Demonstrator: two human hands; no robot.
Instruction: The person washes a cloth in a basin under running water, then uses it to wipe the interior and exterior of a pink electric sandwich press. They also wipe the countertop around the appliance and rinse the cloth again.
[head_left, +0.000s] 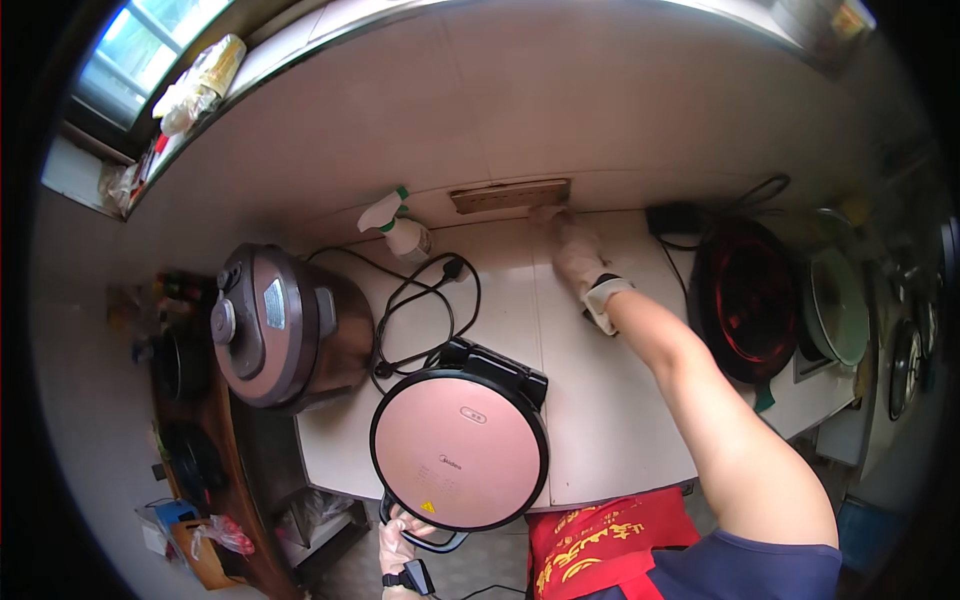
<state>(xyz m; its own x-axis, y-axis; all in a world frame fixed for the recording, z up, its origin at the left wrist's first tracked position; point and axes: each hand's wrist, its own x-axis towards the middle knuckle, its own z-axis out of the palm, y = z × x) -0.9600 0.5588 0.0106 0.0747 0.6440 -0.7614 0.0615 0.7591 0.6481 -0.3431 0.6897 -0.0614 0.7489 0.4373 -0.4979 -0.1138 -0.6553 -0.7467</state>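
Note:
A pink round Midea electric griddle (459, 450) with a black rim rests near the front edge of the white tiled counter (607, 420). My left hand (405, 529), in a thin translucent glove, grips its front handle. Reaching to the back of the counter, my gloved right hand (562, 232) is beside a brown strip (511, 196) at the foot of the wall; its fingers are blurred, and whether they hold anything is unclear. A white spray bottle (407, 234) with a green-trimmed trigger head stands left of it. A coiled black power cord (427, 289) lies behind the griddle.
An electric pressure cooker (292, 326) stands at the left. At the right are a dark red round pan-like appliance (746, 300) and a pale green basin (836, 306). Pans (191, 457) lie on a wooden shelf at far left. A window ledge (281, 56) runs above.

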